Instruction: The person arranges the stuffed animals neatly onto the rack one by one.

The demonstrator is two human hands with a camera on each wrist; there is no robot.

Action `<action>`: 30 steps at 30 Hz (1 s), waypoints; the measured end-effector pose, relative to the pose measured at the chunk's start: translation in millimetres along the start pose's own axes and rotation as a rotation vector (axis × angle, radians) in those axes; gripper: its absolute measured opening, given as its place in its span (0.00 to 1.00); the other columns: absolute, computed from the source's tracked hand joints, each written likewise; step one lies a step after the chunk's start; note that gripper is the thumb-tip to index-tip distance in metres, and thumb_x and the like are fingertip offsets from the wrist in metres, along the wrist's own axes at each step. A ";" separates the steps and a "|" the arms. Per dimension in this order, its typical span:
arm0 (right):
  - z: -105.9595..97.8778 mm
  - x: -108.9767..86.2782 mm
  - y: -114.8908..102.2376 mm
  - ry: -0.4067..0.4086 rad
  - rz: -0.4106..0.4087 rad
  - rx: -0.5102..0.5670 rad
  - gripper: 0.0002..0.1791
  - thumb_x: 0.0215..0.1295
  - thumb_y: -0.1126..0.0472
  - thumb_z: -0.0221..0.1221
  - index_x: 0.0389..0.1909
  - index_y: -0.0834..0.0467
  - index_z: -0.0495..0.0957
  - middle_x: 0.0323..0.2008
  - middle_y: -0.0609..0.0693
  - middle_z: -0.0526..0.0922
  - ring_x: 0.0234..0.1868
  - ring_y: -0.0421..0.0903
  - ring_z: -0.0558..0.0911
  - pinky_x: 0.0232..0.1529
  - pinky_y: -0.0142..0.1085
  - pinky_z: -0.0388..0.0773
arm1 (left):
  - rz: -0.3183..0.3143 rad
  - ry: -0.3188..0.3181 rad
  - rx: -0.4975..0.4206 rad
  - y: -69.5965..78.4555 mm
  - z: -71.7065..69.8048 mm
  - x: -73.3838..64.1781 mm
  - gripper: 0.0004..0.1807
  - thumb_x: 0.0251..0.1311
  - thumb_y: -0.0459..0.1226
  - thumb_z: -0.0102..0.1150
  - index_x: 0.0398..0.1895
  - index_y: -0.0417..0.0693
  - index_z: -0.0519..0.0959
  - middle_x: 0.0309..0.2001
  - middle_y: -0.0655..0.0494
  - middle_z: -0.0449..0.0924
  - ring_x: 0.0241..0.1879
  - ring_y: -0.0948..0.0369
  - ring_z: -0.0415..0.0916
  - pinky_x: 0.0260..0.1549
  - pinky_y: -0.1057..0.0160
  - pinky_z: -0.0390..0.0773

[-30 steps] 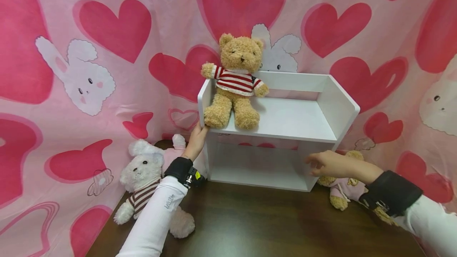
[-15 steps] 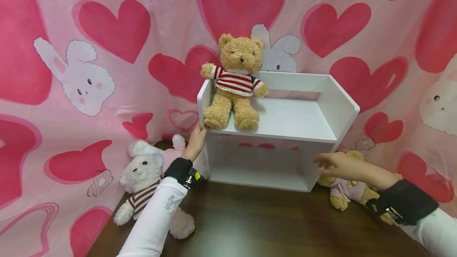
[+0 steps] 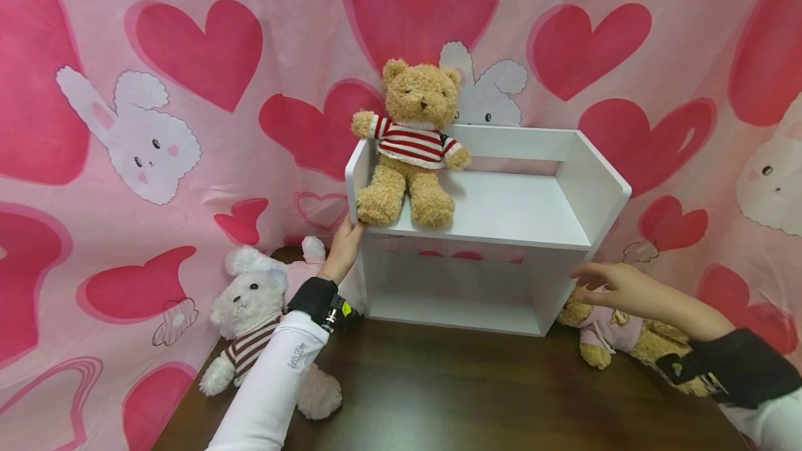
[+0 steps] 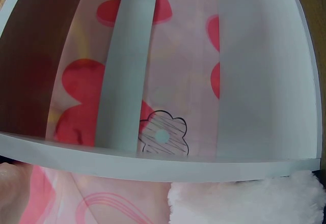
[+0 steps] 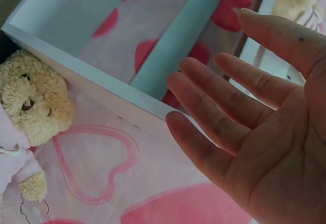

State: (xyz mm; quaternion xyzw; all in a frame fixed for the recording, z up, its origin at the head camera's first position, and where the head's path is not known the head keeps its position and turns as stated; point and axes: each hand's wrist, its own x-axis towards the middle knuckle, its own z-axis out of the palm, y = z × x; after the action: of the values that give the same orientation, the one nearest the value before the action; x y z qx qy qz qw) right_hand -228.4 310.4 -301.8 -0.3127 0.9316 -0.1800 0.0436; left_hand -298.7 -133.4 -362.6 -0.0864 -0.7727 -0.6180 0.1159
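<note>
A white two-tier shelf stands on the dark wooden table. On the left of its upper board sits a tan teddy bear in a red-and-white striped sweater. My left hand touches the shelf's left side panel near the bear's foot; its fingers are mostly hidden. Held in the air off the shelf's right side is my right hand, holding nothing, its fingers spread and slightly bent in the right wrist view. Partly behind it, a second tan teddy bear in a pink top lies against the right of the shelf.
Left of the shelf, a white plush bear in a brown-striped top leans beside another plush toy in pink, partly hidden by my left arm. Pink cloth with hearts and rabbits hangs behind. The wooden tabletop extends in front.
My right hand has moved right, from the shelf's right front edge to over the bear in pink. The left hand, the shelf and the seated bear have stayed in place.
</note>
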 end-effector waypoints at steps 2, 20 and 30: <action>-2.7 -2.4 1.2 0.009 0.024 0.020 0.23 0.57 0.58 0.61 0.50 0.69 0.72 0.40 0.56 0.81 0.40 0.54 0.80 0.32 0.33 0.76 | 0.001 -0.006 -0.010 5.9 -0.9 -2.7 0.28 0.70 0.40 0.38 0.69 0.39 0.49 0.67 0.40 0.52 0.65 0.49 0.51 0.62 0.49 0.51; -13.9 -15.5 24.0 0.101 0.113 0.001 0.22 0.57 0.60 0.60 0.50 0.66 0.73 0.42 0.60 0.80 0.40 0.50 0.80 0.30 0.36 0.77 | -0.014 -0.015 -0.020 30.6 -1.0 -15.1 0.28 0.69 0.37 0.38 0.69 0.36 0.48 0.67 0.38 0.52 0.65 0.46 0.51 0.62 0.47 0.52; -12.0 -20.2 40.7 0.176 0.149 -0.010 0.24 0.57 0.60 0.60 0.51 0.69 0.70 0.44 0.67 0.77 0.42 0.65 0.77 0.31 0.48 0.78 | -0.014 -0.018 -0.043 29.8 -0.5 -14.9 0.28 0.69 0.37 0.38 0.69 0.37 0.47 0.67 0.38 0.51 0.65 0.47 0.51 0.62 0.47 0.51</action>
State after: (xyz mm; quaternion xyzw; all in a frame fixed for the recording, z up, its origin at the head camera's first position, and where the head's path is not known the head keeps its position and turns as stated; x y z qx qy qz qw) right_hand -237.6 356.3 -306.1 -0.2259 0.9534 -0.1982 -0.0268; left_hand -276.1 -127.1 -338.9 -0.0892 -0.7610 -0.6344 0.1028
